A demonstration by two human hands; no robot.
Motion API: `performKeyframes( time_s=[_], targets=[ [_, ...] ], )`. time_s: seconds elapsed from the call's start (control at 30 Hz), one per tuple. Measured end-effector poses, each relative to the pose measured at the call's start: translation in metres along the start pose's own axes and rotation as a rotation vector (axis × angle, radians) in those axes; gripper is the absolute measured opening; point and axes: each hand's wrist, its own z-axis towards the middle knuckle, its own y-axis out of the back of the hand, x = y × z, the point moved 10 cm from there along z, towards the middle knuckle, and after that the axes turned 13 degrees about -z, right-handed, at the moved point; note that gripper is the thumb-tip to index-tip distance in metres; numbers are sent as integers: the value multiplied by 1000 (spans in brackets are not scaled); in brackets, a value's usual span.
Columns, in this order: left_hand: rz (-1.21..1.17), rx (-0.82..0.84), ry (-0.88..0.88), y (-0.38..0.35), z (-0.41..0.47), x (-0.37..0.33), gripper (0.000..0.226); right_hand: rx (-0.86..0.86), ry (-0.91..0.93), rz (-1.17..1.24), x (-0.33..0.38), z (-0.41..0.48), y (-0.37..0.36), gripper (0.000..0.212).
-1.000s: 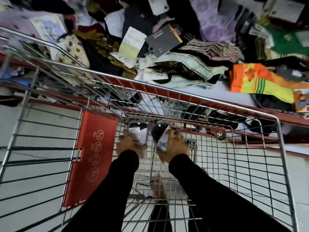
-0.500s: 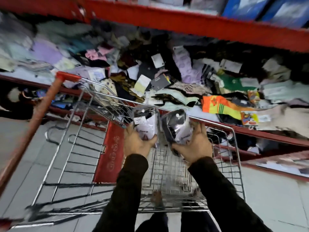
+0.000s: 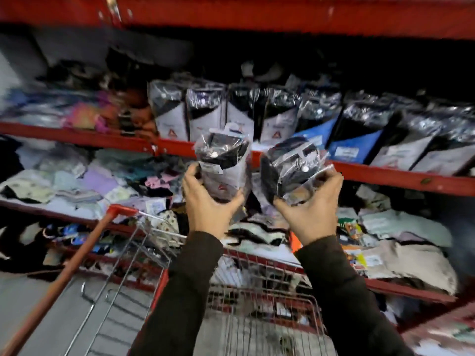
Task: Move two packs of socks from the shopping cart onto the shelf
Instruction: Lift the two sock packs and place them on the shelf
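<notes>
Here the loose socks on the lower shelves are blurred and hard to tell apart. You hold two packs above the shopping cart (image 3: 257,304): your left hand (image 3: 208,209) has its fingers clamped on the upright pack (image 3: 223,163), your right hand (image 3: 311,214) on the tilted pack (image 3: 293,170), both before the red shelf (image 3: 385,176) with its row of standing packs (image 3: 257,114).

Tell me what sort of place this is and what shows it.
Most likely a shop's sock or clothing aisle. Red metal shelving carries a row of sealed sock packs, loose socks with paper tags are heaped on the shelf below, and a wire shopping cart stands in front.
</notes>
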Motion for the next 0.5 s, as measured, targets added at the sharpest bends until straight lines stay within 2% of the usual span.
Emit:
performKeyframes(
  time_s=[0.07, 0.23, 0.5],
  targets=[
    [-33, -6, -90, -12, 29, -23, 95, -55, 12, 35, 16, 30, 2, 104],
    [-46, -30, -189, -47, 94, -47, 101, -168, 55, 37, 48, 86, -11, 103],
    [61, -15, -83, -86, 147, -9, 99, -137, 12, -154, 52, 126, -64, 113]
  ],
)
